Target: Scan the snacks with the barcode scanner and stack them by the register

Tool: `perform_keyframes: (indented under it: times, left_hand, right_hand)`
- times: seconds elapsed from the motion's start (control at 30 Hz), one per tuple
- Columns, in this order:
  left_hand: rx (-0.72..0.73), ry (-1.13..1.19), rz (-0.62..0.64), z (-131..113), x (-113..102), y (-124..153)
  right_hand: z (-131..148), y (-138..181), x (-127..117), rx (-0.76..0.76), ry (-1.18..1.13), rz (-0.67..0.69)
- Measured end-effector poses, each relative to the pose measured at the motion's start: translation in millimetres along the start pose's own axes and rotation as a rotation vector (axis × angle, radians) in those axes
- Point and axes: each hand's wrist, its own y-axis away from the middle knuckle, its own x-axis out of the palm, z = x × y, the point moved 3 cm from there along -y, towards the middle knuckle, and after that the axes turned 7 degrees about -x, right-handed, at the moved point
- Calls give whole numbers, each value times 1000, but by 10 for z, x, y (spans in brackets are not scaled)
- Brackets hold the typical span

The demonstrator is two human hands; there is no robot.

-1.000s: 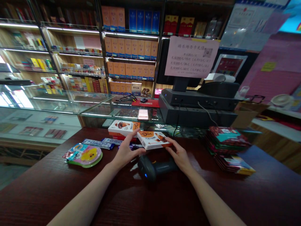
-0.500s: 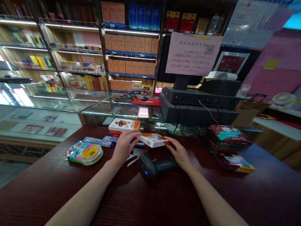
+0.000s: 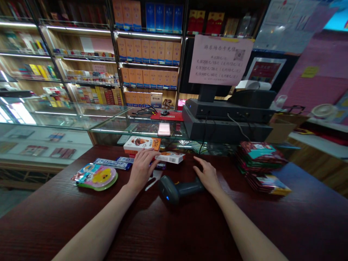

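My left hand [image 3: 143, 166] has its thumb and fingers closed around the left end of a small white-and-orange Dove box [image 3: 172, 157], whose barcoded side faces me. My right hand [image 3: 207, 175] is off the box, fingers apart, with nothing in it. Just below and left of that hand lies a black barcode scanner [image 3: 174, 191] with a blue light, its handle end near my wrist. A larger Dove box [image 3: 142, 143] sits behind my left hand, on something red. Blue-and-white wrapped bars [image 3: 112, 164] lie to the left, partly hidden by that hand.
A toy pack with a yellow duck [image 3: 95, 176] lies at the left of the dark wooden table [image 3: 174, 235]. Stacks of chocolate packets [image 3: 261, 156] stand at the right. Behind are a glass counter [image 3: 122, 127], a cash register [image 3: 228, 123] and stocked shelves.
The small Dove box has tilted and come down slightly to the left with my left hand. My right hand has let go of its right end and opened.
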Motion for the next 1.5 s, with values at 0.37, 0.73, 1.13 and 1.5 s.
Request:
perform_keyframes:
  times: [0.37,0.73,1.13,1.5]
  left_hand:
    - [22,-11,-54,-39,-19,-18]
    - [21,-58,-49,-48,-46,-36]
    - [119,-198,-68,-44,-46,-41]
    - [98,-210,-34,3,6,-32]
  right_hand:
    - [85,12,112,-14,-164,86]
    - [556,-17,421,-101,-318,205]
    - [1037,97,-2,-438,-147,281]
    - [1431,323,177,-647,-149,664]
